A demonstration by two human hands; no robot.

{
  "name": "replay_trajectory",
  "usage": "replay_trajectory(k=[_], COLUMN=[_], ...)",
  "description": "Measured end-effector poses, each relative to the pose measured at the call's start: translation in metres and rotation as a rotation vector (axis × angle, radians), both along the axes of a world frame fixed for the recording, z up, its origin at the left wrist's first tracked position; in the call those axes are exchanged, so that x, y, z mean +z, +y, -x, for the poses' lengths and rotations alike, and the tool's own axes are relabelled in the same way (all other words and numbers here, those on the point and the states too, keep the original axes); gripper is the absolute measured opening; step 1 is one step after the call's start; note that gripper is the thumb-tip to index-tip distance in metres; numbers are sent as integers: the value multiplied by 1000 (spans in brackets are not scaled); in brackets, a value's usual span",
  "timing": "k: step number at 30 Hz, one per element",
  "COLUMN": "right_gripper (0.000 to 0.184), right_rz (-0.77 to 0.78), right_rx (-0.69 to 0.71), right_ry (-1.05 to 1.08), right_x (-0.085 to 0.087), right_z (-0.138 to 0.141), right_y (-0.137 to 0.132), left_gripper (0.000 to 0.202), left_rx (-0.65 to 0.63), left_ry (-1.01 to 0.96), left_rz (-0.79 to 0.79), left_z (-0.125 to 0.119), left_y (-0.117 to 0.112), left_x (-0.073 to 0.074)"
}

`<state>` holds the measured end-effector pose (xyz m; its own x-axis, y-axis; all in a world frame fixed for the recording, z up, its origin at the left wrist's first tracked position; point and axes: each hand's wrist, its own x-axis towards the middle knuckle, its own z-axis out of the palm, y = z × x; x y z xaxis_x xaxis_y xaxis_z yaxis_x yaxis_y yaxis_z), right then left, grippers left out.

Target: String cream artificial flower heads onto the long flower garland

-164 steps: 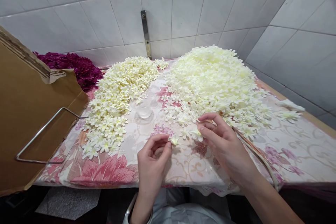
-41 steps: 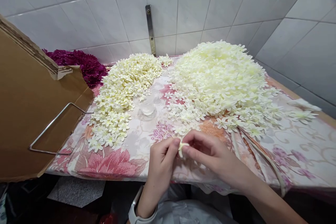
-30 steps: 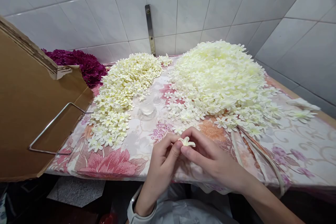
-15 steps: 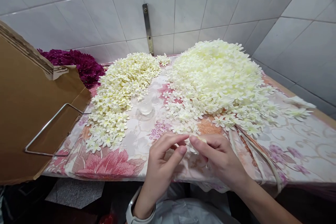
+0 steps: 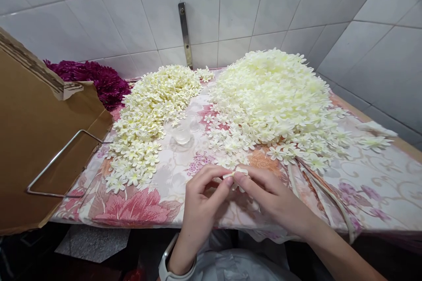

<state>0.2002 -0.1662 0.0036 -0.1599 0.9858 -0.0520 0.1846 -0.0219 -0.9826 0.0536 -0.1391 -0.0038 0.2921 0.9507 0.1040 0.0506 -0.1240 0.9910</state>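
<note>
A small white artificial flower [image 5: 242, 170] is pinched between both hands near the table's front edge. My left hand [image 5: 203, 195] has thumb and forefinger closed on the flower's left side. From the other side, my right hand [image 5: 277, 197] grips the same flower between thumb and fingers. The fingers hide part of it, and whitish bits show below them. Just beyond the hands, a large loose pile of white flowers [image 5: 270, 96] spreads to the right. Another pile of cream-white flowers with yellowish centres [image 5: 141, 127] lies to the left.
Between the piles stands a small clear cup [image 5: 182, 135]. On the left are a cardboard box [image 5: 42, 140] with a bent metal wire [image 5: 56, 164] and dark magenta flowers [image 5: 95, 81]. Flat strips [image 5: 332, 197] hang over the front edge of the flowered tablecloth [image 5: 379, 171]. Tiled wall behind.
My left thumb and forefinger have moved right and closed onto the flower, where they were apart from it before. The right hand keeps its hold; the flower shows more clearly.
</note>
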Motion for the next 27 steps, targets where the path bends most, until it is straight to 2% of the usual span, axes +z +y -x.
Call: replay_trajectory(k=[4, 7, 10, 14, 17, 19, 23, 27], right_gripper=[32, 34, 30, 19, 20, 22, 25, 31], right_rz=[-29, -29, -14, 35, 20, -18, -76, -115], right_rx=[-46, -127, -195, -240, -282, -268, -183, -172], right_ry=[-155, -193, -159, -39, -43, -90, -147, -183], right_x=[-1, -2, -5, -9, -9, -7, -1, 0], right_z=[0, 0, -1, 0, -1, -1, 1, 2], right_y=[-1, 0, 0, 0, 0, 0, 0, 1], left_gripper=[10, 11, 13, 16, 18, 18, 13, 20], left_rx=[102, 116, 106, 194, 230, 221, 168, 175], left_ry=[65, 87, 67, 27, -8, -11, 47, 65], left_rz=[-11, 21, 59, 69, 105, 119, 16, -41], left_z=[-3, -4, -5, -5, -5, -6, -7, -8], left_y=[0, 1, 1, 2, 3, 3, 0, -2], left_x=[-5, -5, -5, -5, -5, -5, -6, -5])
